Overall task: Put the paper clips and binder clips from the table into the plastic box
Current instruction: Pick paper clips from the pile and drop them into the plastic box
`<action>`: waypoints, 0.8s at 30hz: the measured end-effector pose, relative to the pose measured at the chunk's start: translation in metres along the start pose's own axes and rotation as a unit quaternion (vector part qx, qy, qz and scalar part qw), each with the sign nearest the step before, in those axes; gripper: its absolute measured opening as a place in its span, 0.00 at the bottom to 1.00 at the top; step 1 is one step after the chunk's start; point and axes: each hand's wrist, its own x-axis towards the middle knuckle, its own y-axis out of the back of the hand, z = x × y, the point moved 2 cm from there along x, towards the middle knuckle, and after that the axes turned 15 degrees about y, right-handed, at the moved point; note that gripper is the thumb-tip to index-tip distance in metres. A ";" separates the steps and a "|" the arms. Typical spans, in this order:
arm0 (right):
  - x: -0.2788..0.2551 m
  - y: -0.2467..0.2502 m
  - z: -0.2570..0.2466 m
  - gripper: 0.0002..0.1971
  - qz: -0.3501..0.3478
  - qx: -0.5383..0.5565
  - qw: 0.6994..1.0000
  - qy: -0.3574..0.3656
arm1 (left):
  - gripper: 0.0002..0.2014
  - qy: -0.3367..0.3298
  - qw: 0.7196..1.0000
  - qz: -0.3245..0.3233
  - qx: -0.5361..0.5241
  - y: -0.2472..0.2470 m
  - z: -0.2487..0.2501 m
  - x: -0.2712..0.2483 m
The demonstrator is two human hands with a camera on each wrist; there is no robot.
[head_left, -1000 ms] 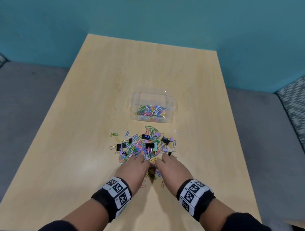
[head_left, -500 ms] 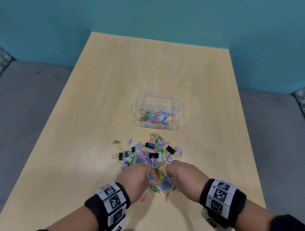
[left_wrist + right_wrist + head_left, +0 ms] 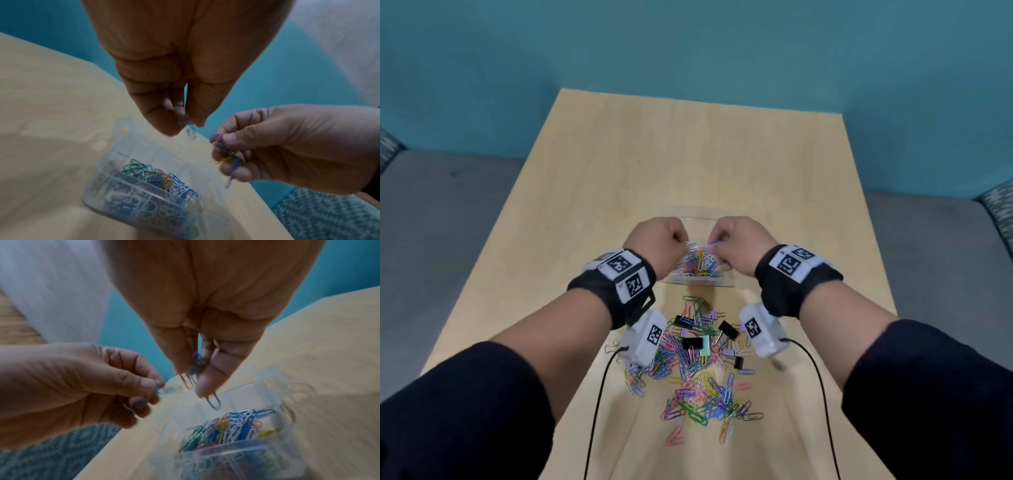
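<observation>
Both hands over the plastic box [image 3: 698,279], mid-table [image 3: 688,154], edges well apart.
Left hand [image 3: 657,245] and right hand [image 3: 739,243] each pinch paper clips [image 3: 213,402] with curled fingers.

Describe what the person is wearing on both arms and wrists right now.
Both arms wear dark sleeves pushed up the forearm. Left hand and right hand are bare. Each wrist carries a black band with white square-code tags, plus a white camera box underneath trailing a thin black cable.
</observation>
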 end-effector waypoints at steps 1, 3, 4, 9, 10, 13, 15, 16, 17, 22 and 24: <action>0.002 0.000 -0.002 0.05 -0.003 0.001 1.000 -0.008 | 0.05 0.003 1.000 -0.007 -0.005 -0.001 0.000 0.002; -0.003 0.001 0.001 0.15 -0.021 -0.020 0.999 -0.020 | 0.10 0.009 1.000 -0.012 -0.023 -0.001 -0.007 0.000; -0.010 0.002 0.004 0.17 -0.022 -0.046 0.999 -0.014 | 0.12 0.007 1.000 -0.005 -0.030 0.001 -0.012 -0.005; -0.091 -0.009 0.033 0.14 -0.027 -0.172 0.985 0.006 | 0.09 -0.019 1.000 0.016 -0.001 -0.007 -0.060 -0.076; -0.113 -0.019 0.042 0.14 -0.050 -0.185 0.981 -0.011 | 0.08 -0.031 0.999 -0.002 0.007 -0.017 -0.073 -0.098; -0.178 -0.056 0.065 0.14 -0.105 -0.199 0.972 -0.065 | 0.10 -0.052 0.995 -0.059 0.054 -0.055 -0.107 -0.159; -0.211 -0.081 0.071 0.18 -0.091 -0.165 0.977 -0.100 | 0.15 -0.009 0.992 -0.098 0.083 -0.079 -0.122 -0.182; -0.222 -0.093 0.070 0.20 -0.069 -0.143 0.981 -0.114 | 0.18 0.012 0.990 -0.108 0.088 -0.088 -0.126 -0.190; -0.229 -0.104 0.067 0.23 -0.048 -0.125 0.983 -0.123 | 0.21 0.021 0.990 -0.108 0.087 -0.097 -0.128 -0.194; -0.217 -0.147 0.043 0.38 -0.017 -0.144 0.988 -0.045 | 0.33 -0.046 0.992 -0.064 0.103 -0.124 -0.116 -0.182; -0.203 -0.156 0.038 0.36 -0.024 -0.177 0.984 -0.020 | 0.32 -0.066 0.990 -0.049 0.117 -0.128 -0.107 -0.172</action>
